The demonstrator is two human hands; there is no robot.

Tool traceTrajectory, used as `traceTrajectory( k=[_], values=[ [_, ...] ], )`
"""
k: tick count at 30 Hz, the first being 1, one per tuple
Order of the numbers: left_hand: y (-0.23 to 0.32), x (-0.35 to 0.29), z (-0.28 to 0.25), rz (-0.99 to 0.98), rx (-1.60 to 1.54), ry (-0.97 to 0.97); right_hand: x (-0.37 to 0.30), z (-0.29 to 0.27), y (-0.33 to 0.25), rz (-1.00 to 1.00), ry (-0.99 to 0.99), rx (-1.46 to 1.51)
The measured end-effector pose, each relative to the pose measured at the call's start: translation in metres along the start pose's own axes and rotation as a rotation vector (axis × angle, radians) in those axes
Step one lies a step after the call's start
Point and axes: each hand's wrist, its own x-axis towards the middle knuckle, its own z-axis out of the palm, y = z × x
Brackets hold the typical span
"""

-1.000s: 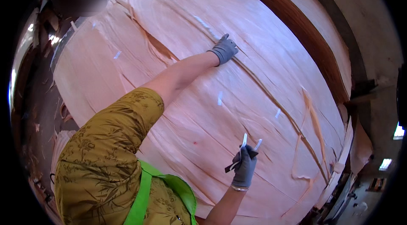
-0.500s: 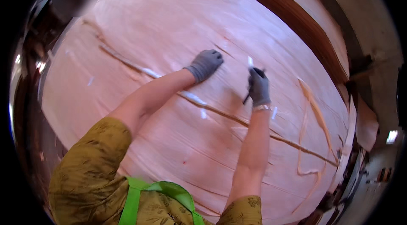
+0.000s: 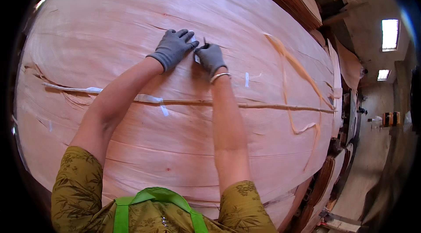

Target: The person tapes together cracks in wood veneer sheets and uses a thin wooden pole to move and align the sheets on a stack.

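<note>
A large pale pink wood veneer sheet (image 3: 131,22) fills the view. My left hand (image 3: 172,48), in a grey glove, lies flat on it with fingers spread. Right beside it my right hand (image 3: 211,56), also grey-gloved, is closed on a small dark-handled tool whose tip sticks up above the fist, with a strip of white tape (image 3: 197,59) at the fingers. The two hands touch at the fingertips. Both bare forearms reach up from the lower edge.
A long seam with white tape patches (image 3: 149,98) runs left to right across the sheet below my hands. Loose veneer strips (image 3: 285,66) curl at the right. A veneer stack (image 3: 302,9) lies behind, and a floor aisle (image 3: 372,154) runs along the right.
Both hands moved up the sheet and came together. My right hand, earlier apart and low with the tool, now sits against my left hand's fingertips.
</note>
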Motion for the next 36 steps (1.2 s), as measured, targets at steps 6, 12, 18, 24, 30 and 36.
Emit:
traceTrajectory(
  k=[6,12,18,24,30,36],
  values=[
    [-0.004,-0.012,0.007,-0.102,-0.038,0.025,-0.037,0.028,-0.025,-0.042,0.052,-0.078],
    [-0.006,-0.02,0.009,-0.109,-0.106,0.114,-0.024,-0.05,0.016,0.2,0.016,0.679],
    [-0.006,-0.018,0.005,-0.093,-0.147,0.179,0.069,-0.105,0.056,0.143,0.1,0.631],
    [-0.005,-0.012,0.01,-0.099,-0.149,0.199,0.116,-0.086,0.084,0.191,0.074,-0.329],
    [-0.002,-0.014,-0.001,-0.092,-0.157,0.173,-0.008,-0.116,0.06,0.168,0.107,-0.453],
    [-0.002,-0.021,0.006,-0.037,-0.075,0.124,-0.292,-0.106,0.094,0.027,0.373,0.002]
  ],
)
